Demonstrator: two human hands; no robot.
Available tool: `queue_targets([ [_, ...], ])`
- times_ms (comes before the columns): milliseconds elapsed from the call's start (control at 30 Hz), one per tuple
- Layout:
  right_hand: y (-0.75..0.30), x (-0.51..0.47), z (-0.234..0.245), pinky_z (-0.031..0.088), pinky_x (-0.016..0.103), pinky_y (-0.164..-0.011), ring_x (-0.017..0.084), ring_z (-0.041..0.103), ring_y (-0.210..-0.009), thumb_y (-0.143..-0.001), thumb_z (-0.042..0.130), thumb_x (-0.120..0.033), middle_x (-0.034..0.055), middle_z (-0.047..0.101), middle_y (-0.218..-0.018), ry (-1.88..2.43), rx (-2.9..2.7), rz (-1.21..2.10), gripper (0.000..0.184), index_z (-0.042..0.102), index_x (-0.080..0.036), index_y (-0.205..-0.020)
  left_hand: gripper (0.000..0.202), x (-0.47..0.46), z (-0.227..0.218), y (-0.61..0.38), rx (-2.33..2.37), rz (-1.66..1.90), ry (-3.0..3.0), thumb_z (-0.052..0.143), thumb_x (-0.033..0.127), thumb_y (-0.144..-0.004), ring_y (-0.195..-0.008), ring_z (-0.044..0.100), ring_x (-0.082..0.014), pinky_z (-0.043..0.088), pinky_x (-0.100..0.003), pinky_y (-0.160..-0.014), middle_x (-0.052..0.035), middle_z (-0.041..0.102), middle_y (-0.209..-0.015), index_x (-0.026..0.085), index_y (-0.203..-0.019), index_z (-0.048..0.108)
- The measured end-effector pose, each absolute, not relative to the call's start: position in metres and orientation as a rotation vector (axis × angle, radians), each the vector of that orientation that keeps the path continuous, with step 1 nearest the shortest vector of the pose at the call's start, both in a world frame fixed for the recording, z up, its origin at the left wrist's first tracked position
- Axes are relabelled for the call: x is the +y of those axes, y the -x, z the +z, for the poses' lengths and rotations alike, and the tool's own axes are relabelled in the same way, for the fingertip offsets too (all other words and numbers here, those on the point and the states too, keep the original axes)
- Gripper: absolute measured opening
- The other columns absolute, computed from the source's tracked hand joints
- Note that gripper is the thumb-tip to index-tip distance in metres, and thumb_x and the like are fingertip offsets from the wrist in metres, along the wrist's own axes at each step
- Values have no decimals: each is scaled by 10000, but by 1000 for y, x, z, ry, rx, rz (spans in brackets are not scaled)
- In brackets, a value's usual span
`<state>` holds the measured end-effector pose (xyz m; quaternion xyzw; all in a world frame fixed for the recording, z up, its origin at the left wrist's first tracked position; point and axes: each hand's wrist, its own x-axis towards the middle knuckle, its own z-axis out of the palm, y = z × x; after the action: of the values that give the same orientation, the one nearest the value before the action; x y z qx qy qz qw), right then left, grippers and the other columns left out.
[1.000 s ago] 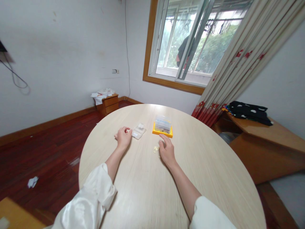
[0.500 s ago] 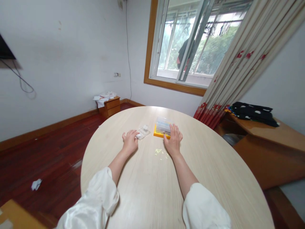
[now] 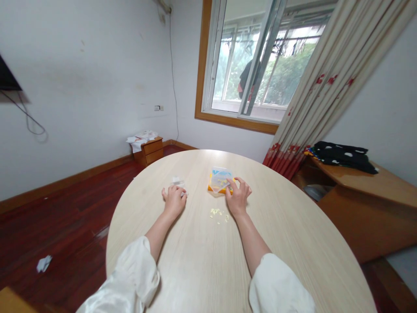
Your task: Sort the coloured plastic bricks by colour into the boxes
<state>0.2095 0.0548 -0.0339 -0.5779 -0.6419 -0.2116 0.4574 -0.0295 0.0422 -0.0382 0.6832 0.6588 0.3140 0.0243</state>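
My left hand (image 3: 175, 201) has its fingers bent over the near edge of a small clear plastic case (image 3: 177, 180) on the left of the table; part of the case is hidden beneath them. My right hand (image 3: 239, 198) pinches the right edge of a clear plastic cover (image 3: 219, 179), which is tilted over a flat yellow box (image 3: 211, 189). Blue and yellow show through the cover. Several small pale-yellow pieces (image 3: 215, 211) lie scattered on the table just nearer than the box.
The round wooden table (image 3: 195, 261) has a curved edge. At the right stands a wooden cabinet (image 3: 368, 213) with dark cloth (image 3: 342, 156) on top. Papers (image 3: 142, 138) cover a small drawer unit (image 3: 153, 150) in the corner. Crumpled paper (image 3: 44, 263) lies on the floor.
My left hand has shifted the clear case to the left, away from the yellow box. The clear cover on the box has turned and tilted in my right hand, exposing more colour beneath.
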Motion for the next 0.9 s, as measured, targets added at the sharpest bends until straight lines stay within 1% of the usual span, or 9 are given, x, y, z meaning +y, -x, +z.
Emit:
queue_targets([
  [100,-209,56,-34,274,452,-934,252,428,-1113,-825,486,-213,103,515,-1185,1411,-1609,-513,274,611,-245,-1067,118,41,-38,26,2004,1017,-2076,544,208,-780,-1073,505,-260,130,-557,-1046,-84,627,-1012,230,-839,644],
  [200,-207,56,-35,299,438,-933,245,429,-1130,-822,480,-205,106,513,-1202,1383,-1684,-470,296,599,-238,-1091,162,39,-37,22,1945,1080,-2085,556,193,-770,-1077,513,-252,131,-538,-1053,-90,605,-1058,219,-908,637],
  [333,-201,56,-37,342,434,-925,245,452,-1114,-794,486,-173,107,532,-1187,1331,-1760,-408,342,591,-217,-1117,288,36,-36,16,1801,1127,-2159,580,190,-760,-1090,510,-252,218,-492,-1021,-102,581,-1086,200,-1046,610],
  [433,-195,53,-36,400,414,-881,239,510,-1016,-784,480,-158,112,591,-1076,1266,-1809,-336,322,615,-183,-1075,324,33,-34,11,1670,1113,-2210,564,183,-767,-1059,525,-241,308,-431,-956,-94,592,-1058,193,-1090,594],
  [533,-189,48,-36,453,380,-813,220,561,-880,-768,457,-130,93,643,-898,1194,-1920,-181,285,648,-171,-975,268,30,-29,7,1624,1052,-2210,519,185,-794,-937,575,-212,373,-357,-867,-71,636,-915,174,-1045,612],
  [600,-185,43,-35,472,366,-792,207,580,-838,-749,447,-110,80,658,-851,1181,-1997,-53,297,656,-169,-951,250,26,-24,5,1639,958,-2158,491,236,-824,-784,598,-189,405,-305,-750,-46,643,-770,169,-1027,621],
  [667,-182,38,-35,481,358,-801,193,593,-844,-738,433,-96,73,672,-879,1187,-2038,70,341,656,-172,-984,283,23,-18,4,1660,856,-2112,481,331,-839,-680,596,-185,399,-278,-646,-32,635,-686,176,-1028,625],
  [767,-178,33,-36,473,374,-867,184,606,-925,-742,422,-102,68,683,-1001,1199,-2019,227,388,654,-194,-1038,355,18,-14,2,1647,731,-2145,517,448,-804,-678,609,-201,392,-270,-614,-39,651,-688,190,-1013,640],
  [900,-178,31,-36,468,409,-901,193,630,-936,-738,426,-127,74,698,-1018,1235,-1866,469,400,673,-186,-1047,383,17,-17,1,1586,699,-2124,520,477,-793,-698,617,-211,399,-269,-604,-64,668,-732,170,-978,657],
])
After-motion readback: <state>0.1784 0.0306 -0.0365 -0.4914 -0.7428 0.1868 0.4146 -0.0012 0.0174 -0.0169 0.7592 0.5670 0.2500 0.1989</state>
